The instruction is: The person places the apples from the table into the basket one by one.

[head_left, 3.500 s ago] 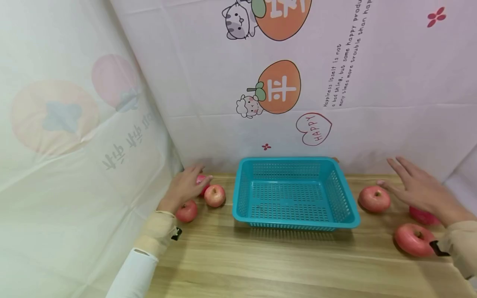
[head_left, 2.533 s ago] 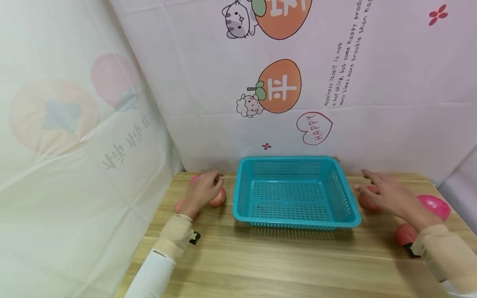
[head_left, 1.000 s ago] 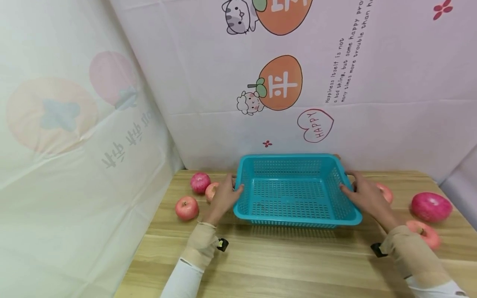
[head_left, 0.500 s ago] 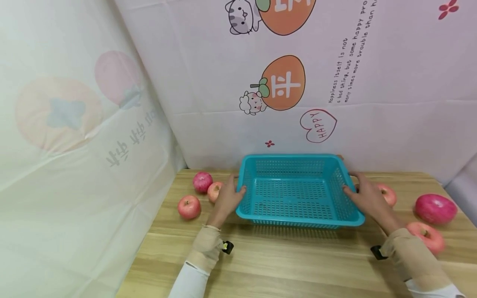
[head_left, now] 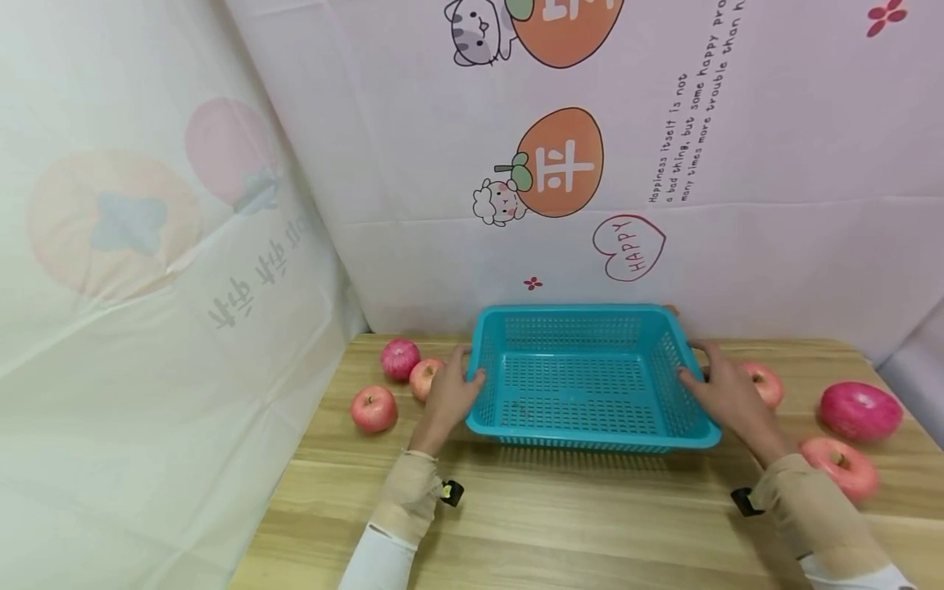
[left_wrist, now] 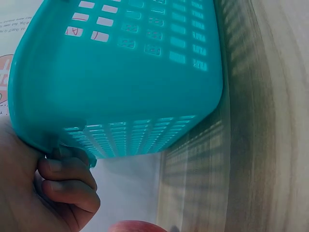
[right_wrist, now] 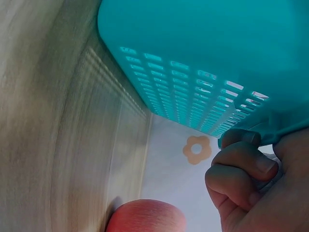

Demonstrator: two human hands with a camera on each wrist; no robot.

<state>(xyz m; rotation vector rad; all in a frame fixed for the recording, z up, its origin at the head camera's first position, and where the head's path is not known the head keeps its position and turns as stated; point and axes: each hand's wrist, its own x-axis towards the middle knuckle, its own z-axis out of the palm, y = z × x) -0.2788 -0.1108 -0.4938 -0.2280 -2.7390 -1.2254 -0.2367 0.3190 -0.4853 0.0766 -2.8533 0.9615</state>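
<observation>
A teal plastic basket [head_left: 575,393] with slotted walls stands on the wooden table against the back cloth, nothing inside it. My left hand [head_left: 451,397] grips its left rim, thumb over the top. In the left wrist view, curled fingers [left_wrist: 70,186] show under that rim. On the opposite side my right hand [head_left: 728,397] holds the right rim the same way, and its curled fingers [right_wrist: 241,166] appear below the edge in the right wrist view. Just outside the left hand sits a small apple [head_left: 424,379]; another apple [head_left: 764,385] is partly hidden behind the right hand.
Further left lie a magenta round fruit [head_left: 401,360] and a red apple [head_left: 374,409]. To the right are a larger magenta fruit [head_left: 860,410] and a big apple [head_left: 839,468]. Printed white cloth [head_left: 413,270] walls in the back and left. Bare wooden table [head_left: 575,524] lies in front.
Both hands came inward from over the fruit at the two sides and took hold of the basket's rims. Over the last half second hands and basket have hardly moved.
</observation>
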